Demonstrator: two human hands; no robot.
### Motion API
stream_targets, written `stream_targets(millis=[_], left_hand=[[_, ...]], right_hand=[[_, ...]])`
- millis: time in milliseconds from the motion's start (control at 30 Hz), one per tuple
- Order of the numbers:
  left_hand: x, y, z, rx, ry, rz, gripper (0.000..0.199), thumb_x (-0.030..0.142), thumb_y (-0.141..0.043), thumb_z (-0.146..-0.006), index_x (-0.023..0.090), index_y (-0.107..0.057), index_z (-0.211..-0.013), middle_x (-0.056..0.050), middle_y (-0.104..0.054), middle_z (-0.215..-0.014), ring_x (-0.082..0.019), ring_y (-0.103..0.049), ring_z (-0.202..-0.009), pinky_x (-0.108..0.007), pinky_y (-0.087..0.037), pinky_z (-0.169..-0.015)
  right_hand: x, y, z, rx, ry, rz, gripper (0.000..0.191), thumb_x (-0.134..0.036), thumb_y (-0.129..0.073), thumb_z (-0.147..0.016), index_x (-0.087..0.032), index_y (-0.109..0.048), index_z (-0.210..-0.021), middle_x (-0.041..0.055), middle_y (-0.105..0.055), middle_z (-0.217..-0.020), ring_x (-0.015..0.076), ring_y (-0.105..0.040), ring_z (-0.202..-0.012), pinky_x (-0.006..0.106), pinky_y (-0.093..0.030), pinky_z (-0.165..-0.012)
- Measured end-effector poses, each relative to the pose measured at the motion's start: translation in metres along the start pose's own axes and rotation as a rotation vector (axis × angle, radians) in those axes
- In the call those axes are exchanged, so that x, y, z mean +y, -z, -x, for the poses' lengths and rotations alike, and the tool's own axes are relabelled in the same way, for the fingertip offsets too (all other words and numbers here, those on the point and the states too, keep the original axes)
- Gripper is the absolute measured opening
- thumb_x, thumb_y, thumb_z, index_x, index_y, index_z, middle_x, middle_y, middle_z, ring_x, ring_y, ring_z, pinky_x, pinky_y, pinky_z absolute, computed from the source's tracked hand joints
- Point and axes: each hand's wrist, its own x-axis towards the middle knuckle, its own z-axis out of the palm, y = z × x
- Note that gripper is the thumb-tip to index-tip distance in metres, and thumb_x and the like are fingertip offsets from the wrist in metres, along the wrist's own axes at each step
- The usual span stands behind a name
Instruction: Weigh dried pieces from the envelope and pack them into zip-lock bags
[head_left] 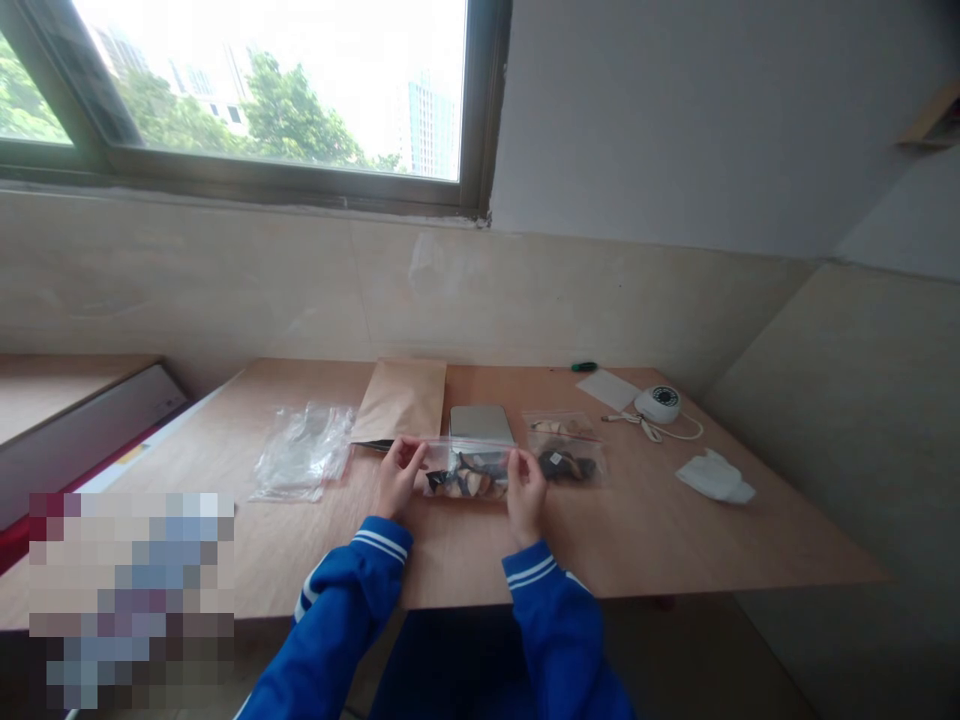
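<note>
A clear zip bag (469, 482) with dark and tan pieces inside is stretched between my two hands. My left hand (401, 478) pinches its upper left corner, and my right hand (526, 492) pinches the upper right one. Just behind the bag lies a flat silver scale (481, 424), partly covered by it. Right of my right hand, another clear bag (574, 463) with dark contents rests on the table, with a bag of light pieces (559, 426) behind it. A brown paper bag (405, 400) lies behind my left hand.
Clear plastic bags (304, 450) lie at the left of the wooden table (645, 545). At the right are a white dome device (658, 403) with a cable, a white card (607, 390), a crumpled white item (715, 477) and a green-handled tool (584, 367).
</note>
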Motion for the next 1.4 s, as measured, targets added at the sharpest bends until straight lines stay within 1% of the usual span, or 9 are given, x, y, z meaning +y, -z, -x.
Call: stream_targets(millis=[200,333,433,533,700,833,967,1100,1400], left_hand=[[0.0007,-0.0008,0.0006,-0.03,0.012,-0.006,0.028,0.044,-0.064,-0.075,0.017,-0.056,-0.078,-0.001,-0.061,-0.074,-0.014,-0.059,-0.069,-0.024,-0.05,-0.058],[-0.0008,0.0002,-0.0003,-0.042,0.03,0.022,0.029,0.045,-0.064,-0.075,0.018,-0.054,-0.079,-0.001,-0.061,-0.075,-0.015,-0.06,-0.073,-0.023,-0.049,-0.058],[-0.0028,0.0011,-0.001,-0.074,0.056,0.05,0.031,0.047,-0.062,-0.076,0.018,-0.054,-0.082,-0.002,-0.062,-0.075,-0.016,-0.06,-0.074,-0.023,-0.049,-0.057],[-0.0032,0.0014,-0.0011,-0.099,0.065,0.048,0.032,0.048,-0.061,-0.076,0.018,-0.053,-0.083,-0.001,-0.061,-0.073,-0.015,-0.06,-0.07,-0.024,-0.048,-0.057],[-0.0011,0.0012,-0.0008,-0.096,0.061,0.034,0.031,0.047,-0.062,-0.076,0.018,-0.053,-0.081,0.001,-0.059,-0.069,-0.013,-0.058,-0.065,-0.024,-0.048,-0.059],[-0.0012,0.0008,-0.001,-0.087,0.066,0.044,0.031,0.047,-0.062,-0.075,0.018,-0.052,-0.08,0.001,-0.058,-0.069,-0.013,-0.058,-0.065,-0.024,-0.048,-0.057],[0.0003,0.0006,-0.0009,-0.087,0.066,0.045,0.03,0.046,-0.062,-0.076,0.018,-0.053,-0.081,0.001,-0.058,-0.07,-0.012,-0.057,-0.064,-0.023,-0.047,-0.057],[0.0021,0.0008,-0.0011,-0.085,0.076,0.046,0.03,0.046,-0.063,-0.076,0.018,-0.052,-0.08,0.001,-0.058,-0.068,-0.012,-0.056,-0.063,-0.023,-0.047,-0.057],[0.0038,0.0,-0.0014,-0.075,0.091,0.026,0.033,0.049,-0.063,-0.074,0.018,-0.053,-0.079,0.001,-0.057,-0.068,-0.012,-0.055,-0.062,-0.023,-0.046,-0.058]], right_hand=[[-0.0016,0.0006,0.0005,0.035,-0.004,-0.01,0.037,-0.051,-0.051,-0.084,-0.015,-0.062,-0.084,0.0067,-0.066,-0.076,0.0177,-0.059,-0.067,0.031,-0.047,-0.067],[0.0005,0.0003,-0.0001,0.011,-0.029,-0.049,0.04,-0.053,-0.051,-0.083,-0.015,-0.062,-0.083,0.0066,-0.067,-0.075,0.0185,-0.06,-0.068,0.031,-0.047,-0.067],[0.0024,0.0006,-0.0007,-0.012,-0.034,-0.042,0.041,-0.054,-0.05,-0.084,-0.015,-0.063,-0.086,0.0062,-0.067,-0.074,0.0195,-0.061,-0.07,0.032,-0.047,-0.068],[0.0025,0.0014,-0.0012,-0.001,-0.017,-0.006,0.042,-0.053,-0.049,-0.085,-0.015,-0.064,-0.09,0.0058,-0.066,-0.075,0.02,-0.061,-0.074,0.032,-0.046,-0.072],[0.0005,0.0021,-0.0019,0.023,-0.009,0.025,0.039,-0.051,-0.051,-0.085,-0.015,-0.063,-0.091,0.0049,-0.065,-0.074,0.0196,-0.06,-0.073,0.032,-0.045,-0.074],[0.0023,0.0024,-0.0017,0.037,0.003,0.043,0.036,-0.05,-0.053,-0.084,-0.015,-0.061,-0.089,0.0052,-0.066,-0.075,0.019,-0.059,-0.073,0.031,-0.044,-0.073],[0.0058,0.0032,-0.0022,0.077,0.015,0.115,0.039,-0.051,-0.054,-0.083,-0.014,-0.063,-0.089,0.0078,-0.066,-0.082,0.0178,-0.055,-0.072,0.031,-0.042,-0.07],[0.0068,0.0031,-0.0034,0.117,0.012,0.134,0.04,-0.052,-0.056,-0.08,-0.014,-0.066,-0.087,0.0073,-0.063,-0.082,0.017,-0.051,-0.07,0.031,-0.043,-0.07],[0.0049,0.0034,-0.003,0.106,-0.024,0.102,0.038,-0.051,-0.057,-0.079,-0.015,-0.065,-0.086,0.0071,-0.064,-0.082,0.0174,-0.052,-0.073,0.031,-0.043,-0.072]])
